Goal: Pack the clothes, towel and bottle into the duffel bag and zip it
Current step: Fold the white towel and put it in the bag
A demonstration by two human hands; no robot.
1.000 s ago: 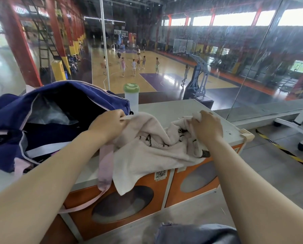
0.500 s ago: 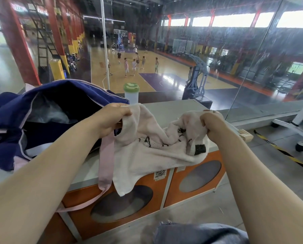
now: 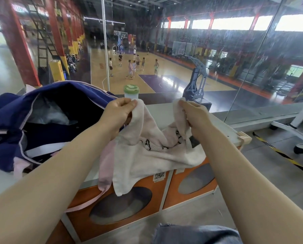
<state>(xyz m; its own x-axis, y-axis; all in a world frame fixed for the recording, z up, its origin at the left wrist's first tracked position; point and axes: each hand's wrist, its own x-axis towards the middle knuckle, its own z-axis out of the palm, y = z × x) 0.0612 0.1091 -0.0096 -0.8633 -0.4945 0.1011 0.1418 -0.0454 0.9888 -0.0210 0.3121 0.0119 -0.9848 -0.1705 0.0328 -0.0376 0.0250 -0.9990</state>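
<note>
A: What's on head cam?

B: I've got both hands on the towel (image 3: 152, 148). Left hand (image 3: 119, 114) pinches one top corner, thumb & fingers curled on the cloth. Right hand (image 3: 193, 116) grips the other corner, fingers wrapped round it. The top edge is lifted; the rest sags between the hands, lower part draped over the counter (image 3: 166, 111) front edge, hanging past the orange panels (image 3: 170, 187).

A: Bag?

B: Duffel bag (image 3: 46, 110) is navy, on the counter's left side, mouth wide open, sth pale inside, can't tell what. Its pink strap (image 3: 105, 166) dangles off the front, just beside the towel.

A: Bottle?

B: Bottle (image 3: 131, 91) w/ green lid stands upright at the counter's far edge, behind my left hand, partly hidden. Glass wall behind it.
</note>
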